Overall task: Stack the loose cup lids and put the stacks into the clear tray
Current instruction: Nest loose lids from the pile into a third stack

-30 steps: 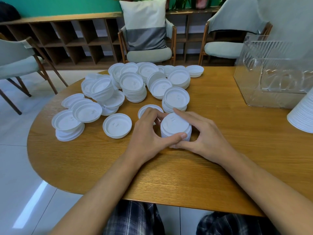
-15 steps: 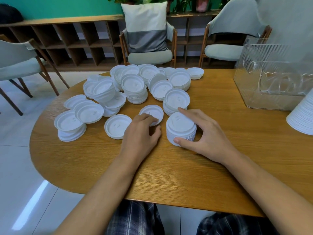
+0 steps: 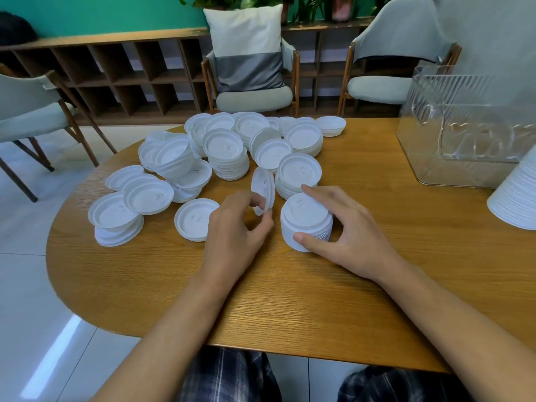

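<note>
Nearest, plaid trousers (image 3: 226, 375) show under the near edge of the wooden table (image 3: 290, 300), and 2 bare forearms reach out over it. The left hand (image 3: 235, 227) pinches 1 single lid (image 3: 262, 190) by its lower rim between thumb and fingertips, and the lid stands up on edge, clear of the tabletop. Just to the right, the right hand (image 3: 345, 227) curls around the lid stack (image 3: 307, 219), thumb on the near side, fingers over the far rim. The stack sits upright on the table, just beside the raised lid.

Left of the left hand, 1 flat lid (image 3: 195, 219) lies alone. Beyond both hands, the loose lids (image 3: 226, 152) spread across the far left of the table, some in short piles, some tipped against each other. Far right, the clear tray (image 3: 470, 126) stands well apart from the hands; what it holds I cannot tell. A white ribbed stack (image 3: 516, 198) pokes in at the right edge. Behind the table, a chair (image 3: 252, 97) carries a cushion (image 3: 246, 50).
</note>
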`<move>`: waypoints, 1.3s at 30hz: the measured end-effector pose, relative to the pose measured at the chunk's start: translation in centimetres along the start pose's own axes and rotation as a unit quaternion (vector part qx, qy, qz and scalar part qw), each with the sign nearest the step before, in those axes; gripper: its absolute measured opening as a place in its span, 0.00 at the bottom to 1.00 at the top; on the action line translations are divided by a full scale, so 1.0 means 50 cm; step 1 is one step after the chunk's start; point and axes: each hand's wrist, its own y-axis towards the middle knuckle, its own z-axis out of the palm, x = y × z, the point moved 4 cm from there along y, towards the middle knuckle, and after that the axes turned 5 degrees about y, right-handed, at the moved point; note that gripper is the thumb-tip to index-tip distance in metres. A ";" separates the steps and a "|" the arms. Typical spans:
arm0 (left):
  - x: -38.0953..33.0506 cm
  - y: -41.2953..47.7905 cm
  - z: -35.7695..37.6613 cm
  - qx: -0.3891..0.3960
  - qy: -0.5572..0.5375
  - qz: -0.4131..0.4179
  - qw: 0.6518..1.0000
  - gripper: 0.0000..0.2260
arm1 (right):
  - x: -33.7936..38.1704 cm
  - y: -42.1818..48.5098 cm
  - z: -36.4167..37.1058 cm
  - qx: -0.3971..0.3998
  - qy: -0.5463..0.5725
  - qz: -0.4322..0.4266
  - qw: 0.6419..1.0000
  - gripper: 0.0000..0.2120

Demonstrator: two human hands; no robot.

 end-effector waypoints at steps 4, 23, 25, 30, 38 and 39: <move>-0.011 0.002 -0.003 0.004 -0.077 0.006 0.997 0.05 | 0.000 0.002 -0.002 -0.005 -0.007 0.004 1.000 0.39; -0.025 0.005 -0.004 0.103 -0.264 -0.033 0.958 0.31 | 0.000 0.006 -0.005 0.004 0.003 0.010 1.000 0.44; -0.025 0.003 0.001 0.101 -0.209 -0.018 0.972 0.29 | 0.003 0.006 -0.005 0.010 0.010 0.009 1.000 0.44; -0.024 -0.004 0.020 0.141 -0.190 -0.055 0.970 0.25 | 0.003 0.002 0.002 0.026 0.001 -0.007 1.000 0.40; -0.026 -0.003 0.021 0.176 -0.230 -0.049 0.956 0.31 | 0.003 0.002 0.005 0.029 0.002 -0.022 0.999 0.37; -0.026 -0.003 0.020 0.171 -0.228 -0.049 0.957 0.31 | 0.004 0.002 0.005 0.031 0.004 -0.021 0.999 0.38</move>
